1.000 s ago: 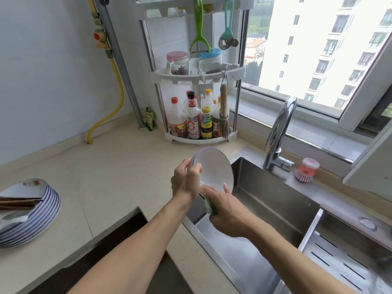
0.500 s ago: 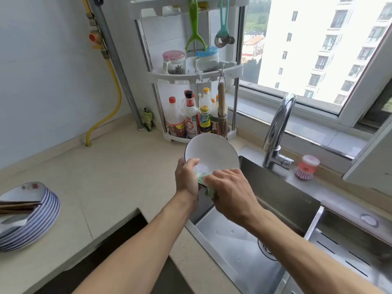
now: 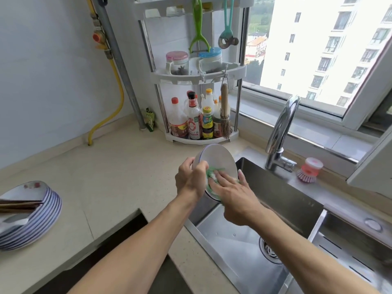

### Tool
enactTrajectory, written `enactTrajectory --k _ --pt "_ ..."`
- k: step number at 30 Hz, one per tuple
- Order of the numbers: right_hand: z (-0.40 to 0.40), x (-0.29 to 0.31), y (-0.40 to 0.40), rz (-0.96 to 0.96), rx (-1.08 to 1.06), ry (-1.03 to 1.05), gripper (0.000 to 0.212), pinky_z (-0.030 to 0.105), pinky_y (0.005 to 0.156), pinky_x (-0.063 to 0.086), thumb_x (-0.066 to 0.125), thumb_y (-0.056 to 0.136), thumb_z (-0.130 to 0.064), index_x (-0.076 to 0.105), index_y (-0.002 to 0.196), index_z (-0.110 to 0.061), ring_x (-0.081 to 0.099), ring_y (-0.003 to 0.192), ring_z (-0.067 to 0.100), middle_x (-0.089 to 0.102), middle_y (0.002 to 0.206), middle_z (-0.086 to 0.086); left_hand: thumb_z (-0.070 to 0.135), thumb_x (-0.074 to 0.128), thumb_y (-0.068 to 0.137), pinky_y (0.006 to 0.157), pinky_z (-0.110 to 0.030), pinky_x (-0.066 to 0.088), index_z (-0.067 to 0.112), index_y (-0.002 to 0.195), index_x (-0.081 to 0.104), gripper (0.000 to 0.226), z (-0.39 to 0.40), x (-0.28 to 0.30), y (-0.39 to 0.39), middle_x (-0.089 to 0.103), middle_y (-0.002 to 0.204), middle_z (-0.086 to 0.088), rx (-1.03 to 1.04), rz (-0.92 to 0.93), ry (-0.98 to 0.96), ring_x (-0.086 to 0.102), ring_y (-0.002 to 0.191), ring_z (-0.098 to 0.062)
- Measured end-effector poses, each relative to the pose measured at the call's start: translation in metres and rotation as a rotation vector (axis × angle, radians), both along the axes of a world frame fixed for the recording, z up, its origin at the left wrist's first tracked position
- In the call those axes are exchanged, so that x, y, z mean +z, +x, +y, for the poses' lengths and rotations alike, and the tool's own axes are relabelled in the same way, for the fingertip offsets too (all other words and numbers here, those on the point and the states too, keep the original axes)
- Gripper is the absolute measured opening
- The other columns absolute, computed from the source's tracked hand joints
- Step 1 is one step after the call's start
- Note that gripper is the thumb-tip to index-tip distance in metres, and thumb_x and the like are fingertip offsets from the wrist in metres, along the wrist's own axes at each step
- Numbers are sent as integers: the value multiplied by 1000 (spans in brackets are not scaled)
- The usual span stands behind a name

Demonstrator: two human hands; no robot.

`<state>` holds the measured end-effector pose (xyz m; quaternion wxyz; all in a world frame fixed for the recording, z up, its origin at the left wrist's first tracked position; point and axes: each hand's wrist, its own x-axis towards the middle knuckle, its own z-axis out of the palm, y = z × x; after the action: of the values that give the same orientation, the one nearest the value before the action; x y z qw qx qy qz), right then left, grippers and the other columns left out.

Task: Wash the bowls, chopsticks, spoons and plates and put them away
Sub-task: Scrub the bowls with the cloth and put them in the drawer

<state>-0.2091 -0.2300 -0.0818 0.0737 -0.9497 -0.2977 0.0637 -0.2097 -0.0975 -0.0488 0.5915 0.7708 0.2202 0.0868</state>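
The right hand [image 3: 230, 188] now lies with fingers spread flat, pressing a green cloth [image 3: 212, 174] into the bowl [image 3: 220, 159]; a moment ago it was curled at the bowl's lower edge. The left hand [image 3: 191, 179] grips the bowl's rim, tilted over the sink's [image 3: 282, 194] left edge. Scrubbing has reached the inside; rinsing likely follows. At the worktop's left edge, stacked plates [image 3: 45, 211] carrying chopsticks [image 3: 19, 205] wait unwashed.

Plate stack [image 3: 31, 217]: left part cut off by frame edge.
Chopsticks [image 3: 19, 205]: ends out of frame.
Bottle labels [image 3: 194, 126]: unreadable.
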Motion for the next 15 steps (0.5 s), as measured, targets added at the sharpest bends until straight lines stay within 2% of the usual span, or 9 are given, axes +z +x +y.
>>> enactTrajectory --k 2,3,5,8,9,10,12,14,15 --pt "6 -6 -9 184 62 189 80 56 121 -9 43 81 4 29 152 -31 21 149 14 34 158 -7 37 49 63 59 -29 35 18 68 55 21 3 -1 -2 60 70 2 -2 -4 17 53 70 -18" --pt "4 -10 -10 189 113 202 83 56 121 -10 43 81 5 29 152 -35 23 148 12 36 156 -11 37 49 63 60 -29 36 17 71 58 23 8 -4 -2 61 73 2 -28 7 23 54 72 -18" --pt "-11 -10 -3 11 196 49 84 56 119 -13 50 86 1 20 156 -34 13 151 11 25 162 -12 38 53 63 64 -31 42 16 73 62 25 17 -5 -1 64 77 -2 -122 88 -11 57 75 -23" --pt "-31 -11 22 -312 264 -276 84 49 113 -26 52 96 -11 -3 158 -25 -22 150 19 -14 165 -3 32 58 76 57 -30 49 14 84 67 21 28 0 5 64 81 -12 -313 286 -63 61 72 -29" --pt "-35 -12 30 -406 286 -303 84 47 113 -29 52 96 -12 -5 156 -24 -29 146 20 -20 162 -2 28 56 81 53 -27 50 11 90 67 21 30 3 6 64 82 -13 -359 338 -79 62 70 -29" --pt "-36 -13 38 -479 300 -295 84 46 114 -27 54 93 -12 -1 156 -22 -30 146 21 -18 161 -1 25 54 84 51 -26 50 10 94 66 22 31 6 7 64 82 -13 -391 381 -101 62 70 -28" --pt "-37 -15 47 -581 328 -251 82 46 122 -12 62 84 -13 22 155 -20 -15 151 22 0 163 2 27 52 82 50 -25 51 9 99 64 27 35 9 8 65 85 -15 -453 442 -144 62 69 -28" --pt "-37 -13 43 -571 344 -163 73 46 120 14 70 74 -13 49 145 -16 19 150 23 27 159 4 33 54 71 51 -27 51 7 104 64 43 37 8 10 64 88 -16 -466 440 -171 62 71 -29" --pt "-36 -11 36 -517 332 -136 69 46 117 20 72 73 -12 56 140 -15 31 146 24 38 155 6 34 55 68 51 -28 51 7 105 64 47 36 7 12 64 88 -17 -445 423 -175 62 70 -30"
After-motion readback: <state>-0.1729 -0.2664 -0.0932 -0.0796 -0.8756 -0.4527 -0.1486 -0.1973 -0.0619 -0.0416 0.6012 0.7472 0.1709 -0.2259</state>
